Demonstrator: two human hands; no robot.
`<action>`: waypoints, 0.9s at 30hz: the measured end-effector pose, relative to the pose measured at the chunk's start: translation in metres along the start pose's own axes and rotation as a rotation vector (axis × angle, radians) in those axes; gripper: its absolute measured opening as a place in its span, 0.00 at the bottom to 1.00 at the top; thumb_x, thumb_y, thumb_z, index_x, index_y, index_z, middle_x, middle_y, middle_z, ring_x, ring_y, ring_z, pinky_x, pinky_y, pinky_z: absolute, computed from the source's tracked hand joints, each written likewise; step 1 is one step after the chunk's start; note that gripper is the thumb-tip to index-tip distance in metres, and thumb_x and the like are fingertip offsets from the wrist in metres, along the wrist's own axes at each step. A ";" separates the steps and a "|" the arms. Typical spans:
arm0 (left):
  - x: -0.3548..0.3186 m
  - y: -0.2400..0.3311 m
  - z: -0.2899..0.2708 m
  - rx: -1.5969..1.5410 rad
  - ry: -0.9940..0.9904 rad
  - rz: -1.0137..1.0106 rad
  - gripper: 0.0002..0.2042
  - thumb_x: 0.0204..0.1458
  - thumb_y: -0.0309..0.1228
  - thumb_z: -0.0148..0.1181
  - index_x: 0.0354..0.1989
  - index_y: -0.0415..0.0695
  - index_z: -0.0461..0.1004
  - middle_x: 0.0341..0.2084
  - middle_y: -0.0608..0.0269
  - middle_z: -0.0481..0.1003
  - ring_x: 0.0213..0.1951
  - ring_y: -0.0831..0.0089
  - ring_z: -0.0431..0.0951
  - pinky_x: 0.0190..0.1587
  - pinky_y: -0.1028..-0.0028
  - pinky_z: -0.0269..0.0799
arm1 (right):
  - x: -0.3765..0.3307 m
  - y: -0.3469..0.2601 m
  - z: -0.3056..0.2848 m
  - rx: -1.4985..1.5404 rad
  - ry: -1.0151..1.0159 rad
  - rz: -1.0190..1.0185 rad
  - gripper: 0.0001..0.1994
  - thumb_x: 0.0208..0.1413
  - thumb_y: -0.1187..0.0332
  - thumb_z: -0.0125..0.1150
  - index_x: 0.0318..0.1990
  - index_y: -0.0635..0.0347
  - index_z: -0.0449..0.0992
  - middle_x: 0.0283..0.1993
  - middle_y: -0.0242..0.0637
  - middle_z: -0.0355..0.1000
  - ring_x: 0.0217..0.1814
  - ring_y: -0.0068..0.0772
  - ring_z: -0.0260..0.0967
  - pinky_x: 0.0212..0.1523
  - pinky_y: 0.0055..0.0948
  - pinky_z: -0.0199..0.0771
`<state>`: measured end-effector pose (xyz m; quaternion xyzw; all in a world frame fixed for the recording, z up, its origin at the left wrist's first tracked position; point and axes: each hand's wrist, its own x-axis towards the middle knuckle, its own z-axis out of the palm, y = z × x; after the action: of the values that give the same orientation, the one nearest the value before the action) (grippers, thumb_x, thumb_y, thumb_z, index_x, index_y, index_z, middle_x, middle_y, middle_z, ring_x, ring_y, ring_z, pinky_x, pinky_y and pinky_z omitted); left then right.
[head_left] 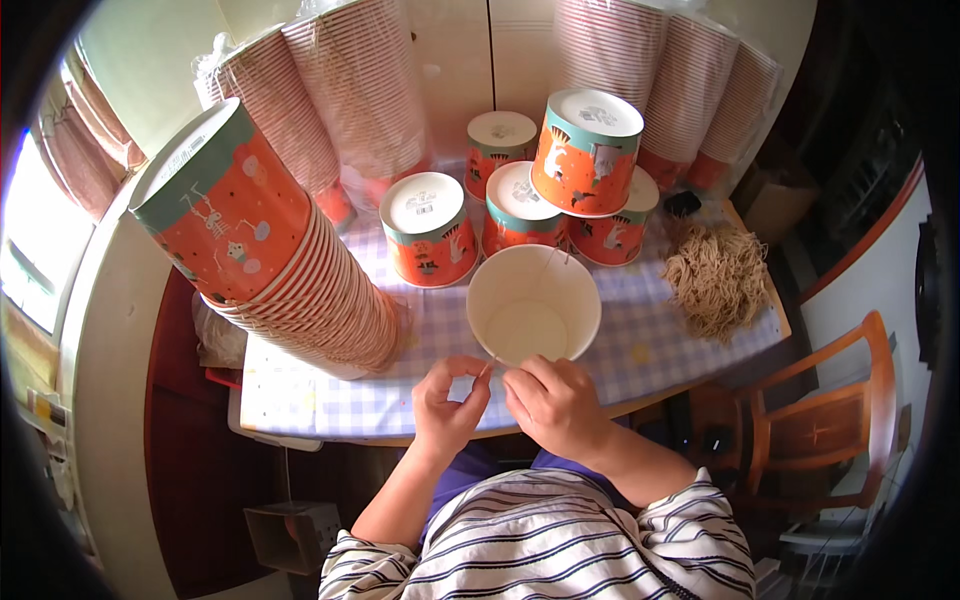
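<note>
Striped shirt (560,540): closest, by the near table (440,320) edge
Left hand (445,405): thumb and finger pinching a thin strand (496,359)
Right hand (560,405): fingers bunched, can't tell from here on what
White bucket (490,300): on table, just far of both hands

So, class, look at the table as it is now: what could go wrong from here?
1. The tall stack of nested, upside-down buckets on the left might topple if an arm knocks it.
2. The raised orange bucket rests on others beneath it, so a bump could slide it off.
3. The left hand and right hand seem to pinch a thin strand, which might slip from the fingertips.
</note>
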<state>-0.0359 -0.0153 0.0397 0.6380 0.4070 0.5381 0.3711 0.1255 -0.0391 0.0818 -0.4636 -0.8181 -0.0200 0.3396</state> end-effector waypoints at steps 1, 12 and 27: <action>-0.001 0.001 0.002 0.070 0.039 0.066 0.04 0.46 0.15 0.56 0.31 0.34 0.72 0.30 0.62 0.77 0.34 0.79 0.74 0.40 0.80 0.69 | -0.004 -0.001 0.003 -0.002 0.001 0.003 0.11 0.35 0.77 0.64 0.30 0.58 0.72 0.27 0.32 0.66 0.23 0.34 0.66 0.24 0.32 0.66; -0.013 -0.020 0.015 -0.741 0.124 -0.448 0.03 0.50 0.18 0.55 0.33 0.36 0.70 0.28 0.56 0.76 0.33 0.71 0.77 0.40 0.75 0.72 | -0.024 0.004 0.043 0.015 0.181 0.139 0.10 0.40 0.78 0.63 0.34 0.60 0.73 0.26 0.35 0.69 0.21 0.38 0.68 0.21 0.33 0.67; -0.008 -0.017 0.014 -0.849 0.085 -0.595 0.04 0.48 0.18 0.57 0.32 0.36 0.70 0.27 0.60 0.75 0.30 0.75 0.74 0.37 0.79 0.68 | -0.029 0.015 0.067 1.079 0.189 0.530 0.06 0.54 0.76 0.56 0.39 0.65 0.75 0.34 0.39 0.73 0.35 0.25 0.72 0.35 0.22 0.71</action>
<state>-0.0252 -0.0167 0.0196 0.2658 0.3313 0.5524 0.7172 0.1109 -0.0289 0.0088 -0.4101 -0.5357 0.4417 0.5914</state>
